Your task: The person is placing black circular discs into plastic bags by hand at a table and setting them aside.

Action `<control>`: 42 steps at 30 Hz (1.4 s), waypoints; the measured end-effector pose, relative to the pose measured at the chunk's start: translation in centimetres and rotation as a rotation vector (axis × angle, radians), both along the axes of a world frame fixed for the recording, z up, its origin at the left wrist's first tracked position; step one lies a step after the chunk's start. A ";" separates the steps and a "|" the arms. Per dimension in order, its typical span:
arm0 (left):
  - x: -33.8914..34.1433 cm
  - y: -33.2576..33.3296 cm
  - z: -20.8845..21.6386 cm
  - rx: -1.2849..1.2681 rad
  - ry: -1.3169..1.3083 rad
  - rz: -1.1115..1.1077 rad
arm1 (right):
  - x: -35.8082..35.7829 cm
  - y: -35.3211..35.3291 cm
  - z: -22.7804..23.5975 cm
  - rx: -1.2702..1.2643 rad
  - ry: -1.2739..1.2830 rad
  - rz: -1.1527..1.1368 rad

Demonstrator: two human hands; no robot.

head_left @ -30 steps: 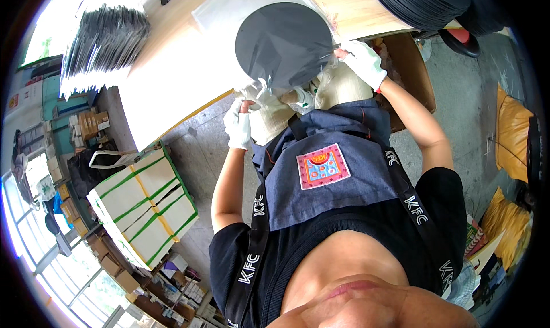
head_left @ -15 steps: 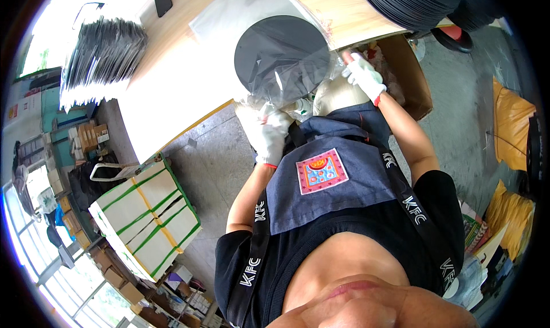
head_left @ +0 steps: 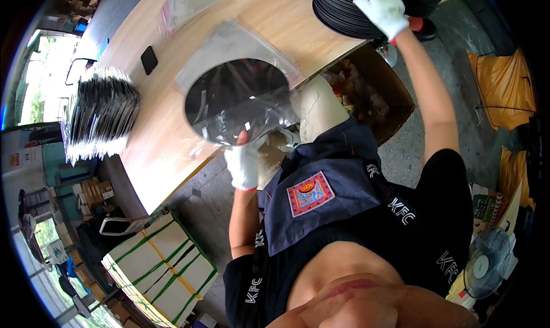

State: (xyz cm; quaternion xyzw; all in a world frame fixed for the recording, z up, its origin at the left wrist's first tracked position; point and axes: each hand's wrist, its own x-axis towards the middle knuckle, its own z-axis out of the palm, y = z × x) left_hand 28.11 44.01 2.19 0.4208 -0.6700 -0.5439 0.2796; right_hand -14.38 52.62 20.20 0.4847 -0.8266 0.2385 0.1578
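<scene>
A round black disc (head_left: 229,90) lies in a clear plastic bag (head_left: 260,119) at the table's near edge. My left hand (head_left: 243,166), in a white glove with the thumb bare, pinches the near edge of this bag, thumb on top. Far right, my gloved right hand (head_left: 382,7) reaches over a tall stack of black discs (head_left: 338,13), thumb and fingers apart and resting at its top. Its fingertips run close to the picture's upper edge. More flat clear bags (head_left: 229,39) lie beneath and beyond the bagged disc.
A row of bagged black discs (head_left: 103,113) stands at the table's left, near a phone (head_left: 149,60). Further bags (head_left: 197,4) lie at the back. An open cardboard box (head_left: 395,113) sits below the table on the right. A strapped white stack (head_left: 163,265) stands lower left.
My right hand has left the bag's side and moved far right onto the disc stack. My left hand has shifted to the bag's near edge. The whole view has turned somewhat.
</scene>
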 end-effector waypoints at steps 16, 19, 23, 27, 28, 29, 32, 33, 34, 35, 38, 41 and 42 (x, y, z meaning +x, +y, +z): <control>27.8 -13.1 -8.4 0.811 0.685 0.559 | -11.1 1.3 -3.0 0.137 0.565 0.500; 27.0 -11.8 -8.4 0.725 0.603 0.638 | -8.0 4.9 -3.8 0.231 0.510 0.439; 25.2 -9.7 -4.2 0.666 0.207 0.723 | -9.6 8.9 -7.5 -0.167 0.336 -0.112; 25.2 -9.1 0.1 0.502 -0.569 0.603 | -20.1 12.9 -13.2 -0.262 -0.915 -0.336; 25.1 -8.8 0.7 0.415 -0.666 0.575 | -19.1 11.8 -13.1 -0.326 -1.084 -0.262; 23.9 -8.5 1.0 0.181 -0.626 0.593 | -17.6 10.6 -12.3 -0.393 -1.254 -0.201; 17.7 -8.4 3.2 0.123 -0.379 0.536 | -19.4 9.8 -11.4 -0.474 -1.482 -0.148; 16.4 -8.4 2.8 0.022 -0.345 0.472 | -20.0 10.2 -11.4 -0.524 -1.428 -0.110; 15.5 -8.1 2.8 -0.038 -0.269 0.406 | -18.1 9.2 -10.7 -0.566 -1.385 -0.062; 13.1 -7.2 4.4 -0.130 -0.250 0.358 | -13.3 8.0 -7.8 -0.417 -1.116 -0.099; 7.2 -7.3 6.6 -0.169 -0.147 0.228 | -6.3 6.4 -4.5 -0.447 -0.985 0.127; 2.5 -9.5 6.2 -0.187 0.108 0.105 | -1.3 3.6 -6.1 -0.373 -1.000 0.350; 1.5 -10.0 6.4 -0.197 0.174 0.088 | 0.3 1.7 -8.2 -0.411 -1.079 0.481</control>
